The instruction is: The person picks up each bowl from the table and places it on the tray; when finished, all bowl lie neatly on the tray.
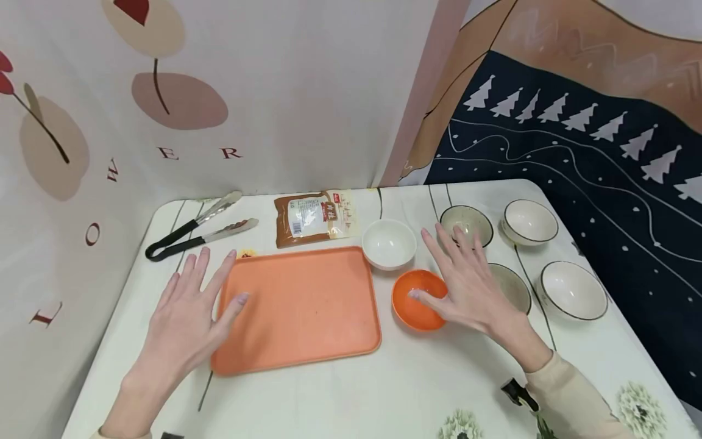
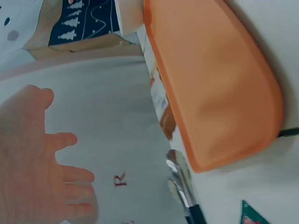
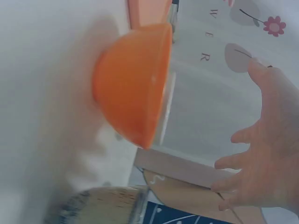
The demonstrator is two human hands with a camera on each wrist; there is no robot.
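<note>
The left hand (image 1: 183,326) is gripping nothing; its fingers are spreading loosely above the left edge of the orange tray (image 1: 301,311), with the thumb reaching over the tray's surface. The right hand (image 1: 474,286) is likewise holding nothing and is hovering, fingers apart, to the right of the tray, its thumb crossing above the orange bowl (image 1: 408,310). That bowl is standing upright just beside the tray's right edge, while the tray itself is lying flat on the white table (image 1: 340,399). A white bowl (image 1: 389,245) is sitting at the tray's far right corner, so close that touching cannot be told. Farther right of the tray, partly under the right hand, a far grey-green bowl (image 1: 476,214) and a near grey-green bowl (image 1: 514,289) are standing; farthest right of it, a far dark-rimmed bowl (image 1: 530,221) and a near dark-rimmed bowl (image 1: 574,291) are resting. Behind the tray, a brown packet (image 1: 312,218) is lying flat, and beyond its far left corner, black-handled tongs (image 1: 204,239) are lying spread. Well behind the tray, a pale printed cloth (image 1: 307,91) is hanging.
</note>
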